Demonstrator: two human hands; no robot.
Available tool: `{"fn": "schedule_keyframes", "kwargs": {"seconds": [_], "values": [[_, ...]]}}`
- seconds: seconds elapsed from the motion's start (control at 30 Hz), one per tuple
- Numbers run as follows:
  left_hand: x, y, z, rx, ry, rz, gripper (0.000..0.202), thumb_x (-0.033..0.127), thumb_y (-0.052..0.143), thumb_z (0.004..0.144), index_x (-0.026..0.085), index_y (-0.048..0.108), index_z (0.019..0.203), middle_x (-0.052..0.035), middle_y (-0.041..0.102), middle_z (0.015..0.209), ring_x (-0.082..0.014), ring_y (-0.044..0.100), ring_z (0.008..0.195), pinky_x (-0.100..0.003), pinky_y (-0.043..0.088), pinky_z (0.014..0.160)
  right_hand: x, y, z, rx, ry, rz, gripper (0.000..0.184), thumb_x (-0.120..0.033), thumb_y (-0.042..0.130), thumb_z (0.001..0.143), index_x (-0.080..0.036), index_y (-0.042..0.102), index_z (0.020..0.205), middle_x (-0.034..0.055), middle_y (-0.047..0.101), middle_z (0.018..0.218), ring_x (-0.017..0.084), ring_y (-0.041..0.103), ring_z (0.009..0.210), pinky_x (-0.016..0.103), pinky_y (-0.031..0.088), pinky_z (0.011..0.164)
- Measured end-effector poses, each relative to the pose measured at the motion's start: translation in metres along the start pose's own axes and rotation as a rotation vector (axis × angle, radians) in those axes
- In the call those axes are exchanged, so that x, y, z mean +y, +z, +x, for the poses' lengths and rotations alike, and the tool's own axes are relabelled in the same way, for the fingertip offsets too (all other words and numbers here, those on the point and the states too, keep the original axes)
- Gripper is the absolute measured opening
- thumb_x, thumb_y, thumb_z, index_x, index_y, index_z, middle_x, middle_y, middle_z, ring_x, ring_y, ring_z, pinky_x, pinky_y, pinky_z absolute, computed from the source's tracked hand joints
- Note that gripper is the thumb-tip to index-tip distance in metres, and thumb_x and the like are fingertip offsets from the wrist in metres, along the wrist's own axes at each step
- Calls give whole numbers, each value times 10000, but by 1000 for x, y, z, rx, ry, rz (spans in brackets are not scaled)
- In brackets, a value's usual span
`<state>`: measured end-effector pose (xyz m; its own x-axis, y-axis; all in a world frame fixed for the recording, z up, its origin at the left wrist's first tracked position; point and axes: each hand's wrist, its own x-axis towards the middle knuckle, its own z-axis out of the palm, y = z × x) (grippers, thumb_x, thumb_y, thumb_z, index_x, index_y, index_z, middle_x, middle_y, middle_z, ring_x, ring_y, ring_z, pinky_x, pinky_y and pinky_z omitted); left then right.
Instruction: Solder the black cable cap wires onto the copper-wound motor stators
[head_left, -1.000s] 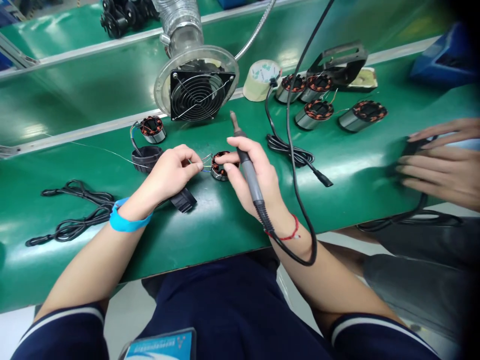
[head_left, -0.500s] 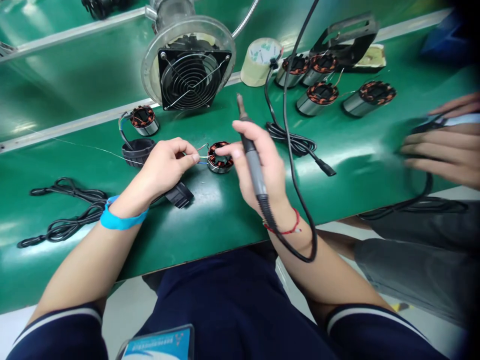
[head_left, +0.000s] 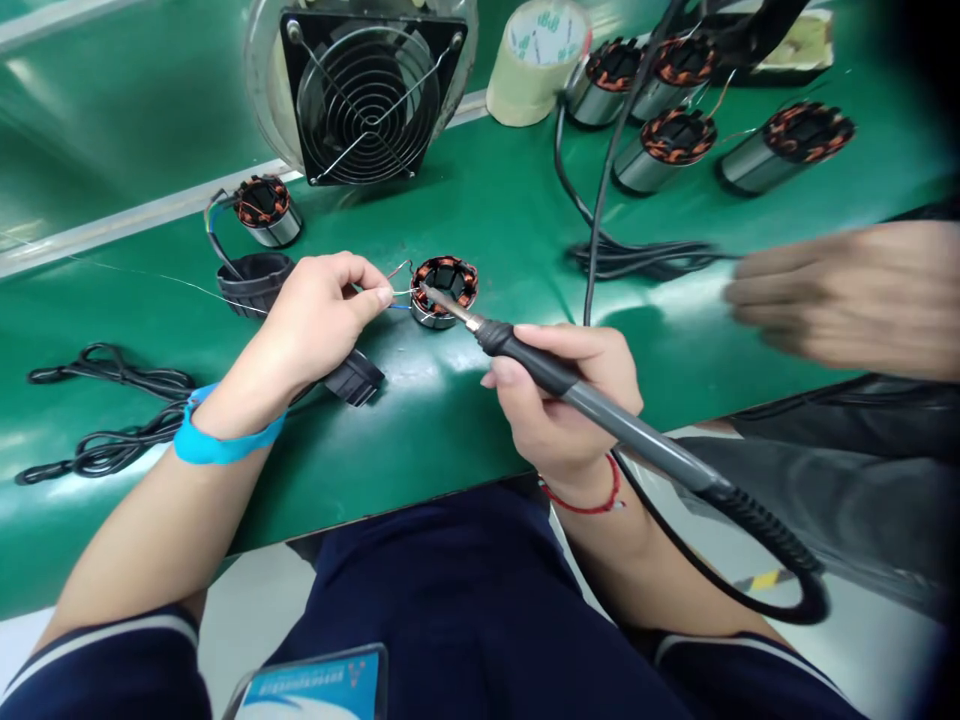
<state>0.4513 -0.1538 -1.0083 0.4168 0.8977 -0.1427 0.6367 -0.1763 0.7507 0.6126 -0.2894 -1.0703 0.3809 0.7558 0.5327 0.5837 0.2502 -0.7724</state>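
Observation:
My left hand (head_left: 337, 305) is closed in a pinch on thin wires beside a motor stator (head_left: 450, 270) with copper windings. A blue wire and a pale wire run from the fingertips to the stator's left rim. A fine silvery wire (head_left: 161, 275), like solder, leads in from the left and passes behind this hand. My right hand (head_left: 574, 390) is wrapped round a soldering iron (head_left: 637, 430). The iron's tip is at the stator's left rim, close to the wires; whether it touches cannot be made out. A black plastic part (head_left: 354, 378) lies below the left hand.
A fan with a wire guard (head_left: 375, 110) stands behind. Another stator (head_left: 268, 210) and a black housing (head_left: 251, 285) sit left; several stators (head_left: 667, 150) and a tape roll (head_left: 536, 60) right. Coiled cables (head_left: 142, 400) lie left. A co-worker's blurred hand (head_left: 847, 295) reaches in.
My right hand has turned the soldering iron from pointing up to pointing left, bringing its tip down to the stator. My left hand keeps its pinch. The co-worker's hand has moved left.

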Motion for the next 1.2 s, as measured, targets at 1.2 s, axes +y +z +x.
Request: {"fn": "schedule_keyframes", "kwargs": {"seconds": [1.2], "values": [[-2,2,-1,15,57,3,108,224,626,801,158,654,720,-16,614,712,-184,590,801,-320,507,792,7,8,5,61,-214,105,251,-240,662,851,-278,615,1094,23,687,884,162,680,682,317,577,592]]}}
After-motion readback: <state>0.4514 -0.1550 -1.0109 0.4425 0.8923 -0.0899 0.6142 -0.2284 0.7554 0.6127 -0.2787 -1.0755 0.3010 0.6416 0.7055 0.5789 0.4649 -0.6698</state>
